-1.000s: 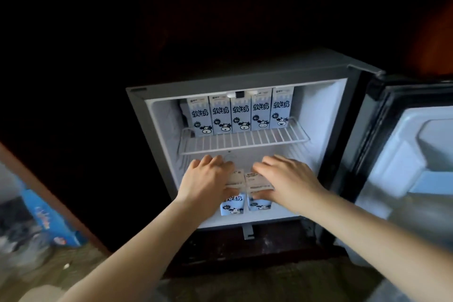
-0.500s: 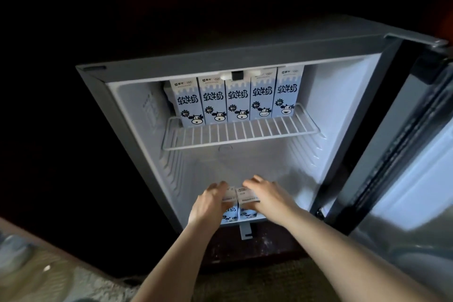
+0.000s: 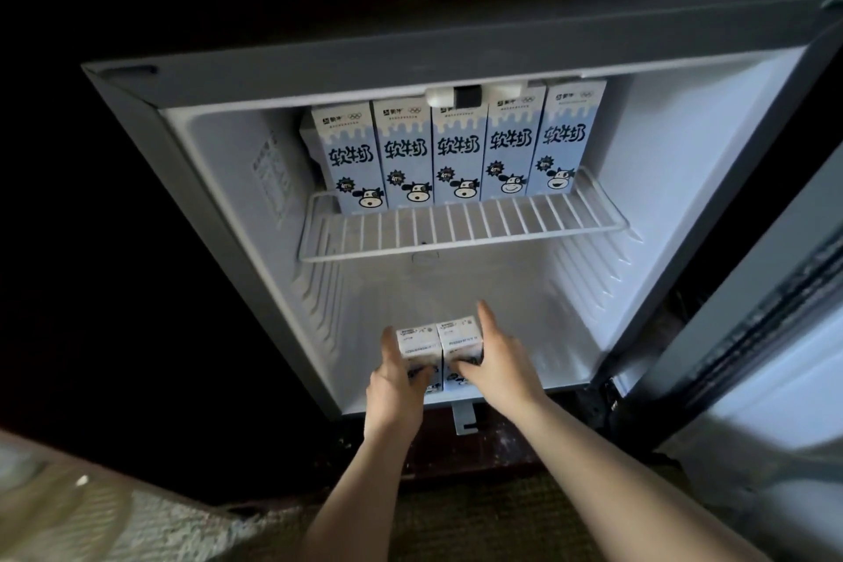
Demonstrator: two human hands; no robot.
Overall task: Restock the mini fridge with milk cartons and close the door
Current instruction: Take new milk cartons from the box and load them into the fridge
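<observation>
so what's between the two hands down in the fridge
The left carton and the right carton, side by side on the fridge floor, fill the gap: left hand holds one, right hand the other. Seen in the head view.

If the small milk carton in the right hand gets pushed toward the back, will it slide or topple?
Probably slides: the small carton stands on the smooth fridge floor, touching its twin. Its boxy cardboard sides look stiff, so the right hand shouldn't crush it. Being taller than wide, a high shove might tip it.
</observation>
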